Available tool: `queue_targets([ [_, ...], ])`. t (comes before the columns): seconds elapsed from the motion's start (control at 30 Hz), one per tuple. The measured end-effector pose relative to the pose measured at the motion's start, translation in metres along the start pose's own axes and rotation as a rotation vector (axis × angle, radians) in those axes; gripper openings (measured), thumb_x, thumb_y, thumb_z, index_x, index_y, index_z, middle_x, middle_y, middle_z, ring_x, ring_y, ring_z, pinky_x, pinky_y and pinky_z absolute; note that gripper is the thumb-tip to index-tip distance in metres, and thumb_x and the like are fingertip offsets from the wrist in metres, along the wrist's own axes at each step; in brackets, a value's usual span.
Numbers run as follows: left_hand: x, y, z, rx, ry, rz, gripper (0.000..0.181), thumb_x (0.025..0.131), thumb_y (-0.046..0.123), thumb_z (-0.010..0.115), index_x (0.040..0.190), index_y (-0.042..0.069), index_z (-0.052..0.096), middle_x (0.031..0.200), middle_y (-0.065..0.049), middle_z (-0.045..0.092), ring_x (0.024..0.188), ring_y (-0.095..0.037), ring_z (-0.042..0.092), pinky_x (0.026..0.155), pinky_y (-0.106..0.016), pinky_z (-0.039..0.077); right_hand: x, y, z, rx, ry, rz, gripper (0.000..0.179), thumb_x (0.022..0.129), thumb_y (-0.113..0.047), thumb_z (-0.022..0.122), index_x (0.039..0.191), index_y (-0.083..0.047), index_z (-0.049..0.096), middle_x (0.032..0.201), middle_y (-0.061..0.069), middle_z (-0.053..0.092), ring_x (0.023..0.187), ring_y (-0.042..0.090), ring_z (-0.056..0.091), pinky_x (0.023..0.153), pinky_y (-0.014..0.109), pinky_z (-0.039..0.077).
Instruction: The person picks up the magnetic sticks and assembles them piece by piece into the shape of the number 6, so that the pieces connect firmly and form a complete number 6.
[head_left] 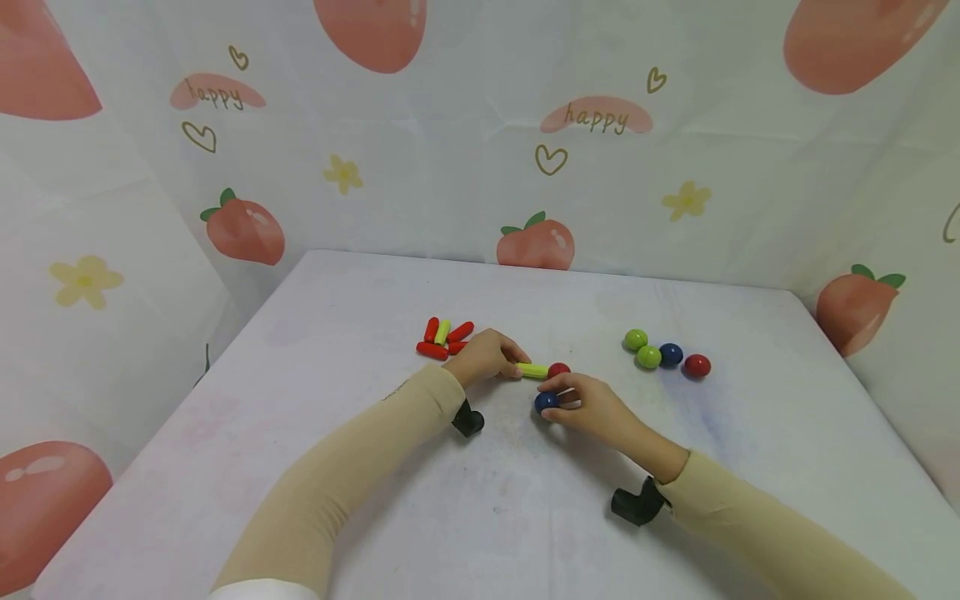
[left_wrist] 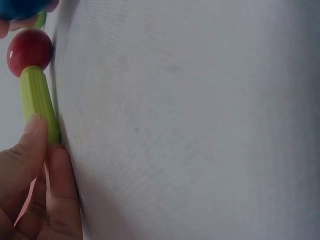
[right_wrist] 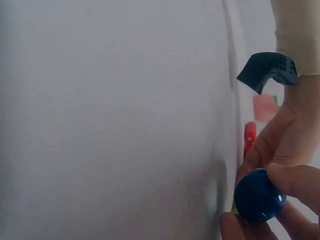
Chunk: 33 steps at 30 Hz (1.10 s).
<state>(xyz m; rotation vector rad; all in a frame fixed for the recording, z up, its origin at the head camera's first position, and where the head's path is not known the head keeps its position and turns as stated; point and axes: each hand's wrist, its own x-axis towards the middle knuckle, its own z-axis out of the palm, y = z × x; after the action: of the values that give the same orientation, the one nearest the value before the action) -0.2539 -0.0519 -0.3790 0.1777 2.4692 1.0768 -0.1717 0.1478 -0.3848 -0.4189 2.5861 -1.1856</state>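
My left hand pinches the near end of a yellow-green ribbed handle between thumb and fingers, low over the table. At the handle's other end sits a red ball, touching it; whether the two are joined I cannot tell. Just in front of that ball, my right hand holds a dark blue ball between thumb and fingertips. In the left wrist view only part of the blue ball shows at the top left corner.
Several red sticks and a yellow-green stick lie left of the left hand, partly hidden by it. To the right rest two green balls, a blue ball and a red ball on the white table.
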Motion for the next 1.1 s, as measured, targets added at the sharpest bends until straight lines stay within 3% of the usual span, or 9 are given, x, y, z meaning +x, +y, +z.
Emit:
queue_targets([
  [0.4, -0.002, 0.001, 0.000, -0.027, -0.004, 0.008, 0.019, 0.091, 0.011, 0.076, 0.109, 0.011, 0.080, 0.104, -0.005, 0.074, 0.084, -0.014, 0.057, 0.073, -0.019, 0.048, 0.010, 0.002, 0.005, -0.021, -0.014, 0.009, 0.034, 0.091, -0.012, 0.076, 0.123, -0.002, 0.067, 0.125, 0.017, 0.068, 0.108, 0.029, 0.070, 0.095, 0.043, 0.058],
  [1.1, -0.004, 0.002, 0.001, -0.017, 0.004, 0.000, 0.020, 0.091, 0.010, 0.076, 0.111, 0.011, 0.080, 0.105, -0.006, 0.074, 0.085, -0.014, 0.056, 0.073, -0.018, 0.048, 0.011, 0.001, 0.006, -0.030, -0.007, 0.013, 0.032, 0.091, -0.010, 0.075, 0.122, -0.002, 0.068, 0.124, 0.017, 0.069, 0.108, 0.027, 0.070, 0.097, 0.043, 0.057],
])
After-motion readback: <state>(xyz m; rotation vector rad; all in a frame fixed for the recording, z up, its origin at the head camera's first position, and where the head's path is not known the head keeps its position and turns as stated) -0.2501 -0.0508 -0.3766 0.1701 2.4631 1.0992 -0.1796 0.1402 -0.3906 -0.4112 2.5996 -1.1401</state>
